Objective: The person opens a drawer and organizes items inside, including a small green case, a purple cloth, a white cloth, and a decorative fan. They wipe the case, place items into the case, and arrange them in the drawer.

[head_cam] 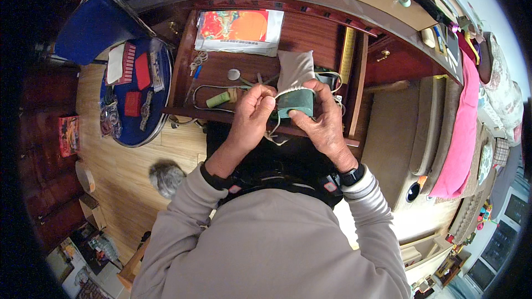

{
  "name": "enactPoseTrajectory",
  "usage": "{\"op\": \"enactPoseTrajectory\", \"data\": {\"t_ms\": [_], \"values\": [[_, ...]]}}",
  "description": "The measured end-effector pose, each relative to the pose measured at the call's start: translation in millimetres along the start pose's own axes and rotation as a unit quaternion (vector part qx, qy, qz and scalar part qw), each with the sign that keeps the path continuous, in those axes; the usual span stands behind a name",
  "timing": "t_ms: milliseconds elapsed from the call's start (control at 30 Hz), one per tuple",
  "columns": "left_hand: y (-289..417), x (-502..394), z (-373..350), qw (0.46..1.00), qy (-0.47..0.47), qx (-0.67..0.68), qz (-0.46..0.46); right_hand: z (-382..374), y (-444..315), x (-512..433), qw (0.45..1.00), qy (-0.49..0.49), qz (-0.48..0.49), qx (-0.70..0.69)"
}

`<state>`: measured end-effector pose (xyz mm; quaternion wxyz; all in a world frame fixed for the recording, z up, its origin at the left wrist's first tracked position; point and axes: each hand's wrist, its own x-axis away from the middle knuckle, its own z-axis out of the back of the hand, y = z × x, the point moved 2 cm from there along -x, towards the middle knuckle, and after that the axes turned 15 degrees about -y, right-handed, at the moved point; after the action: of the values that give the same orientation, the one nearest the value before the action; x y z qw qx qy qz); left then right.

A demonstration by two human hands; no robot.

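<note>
Over an open wooden drawer (249, 63), my right hand (324, 120) grips a green box (296, 103) between thumb and fingers. A light grey cloth drawstring pouch (296, 68) covers the far end of the box, its gathered mouth around it. My left hand (255, 114) pinches the pouch's cord at the left of the mouth, and loose cord ends hang below. Beneath and around my hands in the drawer lie a green cylinder (218, 99), a round silvery disc (233, 74), keys on rings (198, 61) and a red and orange printed packet (235, 25).
A blue chair (143, 133) at the left holds a red box (133, 104), a wristwatch (145, 111) and booklets. A grey furry animal (167, 177) is on the floor. A yellow ruler (347, 56) lies along the drawer's right side. The sofa (388, 133) stands at right.
</note>
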<state>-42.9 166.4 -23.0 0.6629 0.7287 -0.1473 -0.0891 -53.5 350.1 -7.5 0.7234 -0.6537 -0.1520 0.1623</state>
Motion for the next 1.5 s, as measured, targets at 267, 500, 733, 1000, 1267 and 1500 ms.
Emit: {"op": "enactPoseTrajectory", "data": {"t_ms": [267, 500, 733, 1000, 1267, 1500], "values": [[-13.6, -8.3, 5.9, 0.993, -0.060, 0.102, 0.007, -7.0, 10.5, 8.6, 0.970, 0.019, 0.048, -0.237], [-17.7, -7.2, 4.2, 0.994, -0.052, 0.081, -0.046, 1.4, 12.0, 3.4, 0.975, -0.027, 0.020, -0.220], [-23.5, -22.2, 5.0, 0.992, 0.001, 0.127, 0.002, 21.1, 29.9, -7.4, 0.978, 0.029, -0.057, -0.197], [-11.9, -52.7, -0.8, 0.983, 0.015, 0.183, -0.024, 32.2, 22.0, -27.4, 0.984, 0.121, -0.073, -0.105], [3.7, -61.9, 2.8, 0.993, 0.049, 0.096, -0.053, 27.3, -21.6, -31.1, 0.996, 0.075, 0.037, 0.027], [6.6, -64.5, -5.2, 0.997, 0.040, 0.019, -0.065, 33.3, -50.9, -26.6, 0.948, 0.027, -0.016, 0.317]]}}
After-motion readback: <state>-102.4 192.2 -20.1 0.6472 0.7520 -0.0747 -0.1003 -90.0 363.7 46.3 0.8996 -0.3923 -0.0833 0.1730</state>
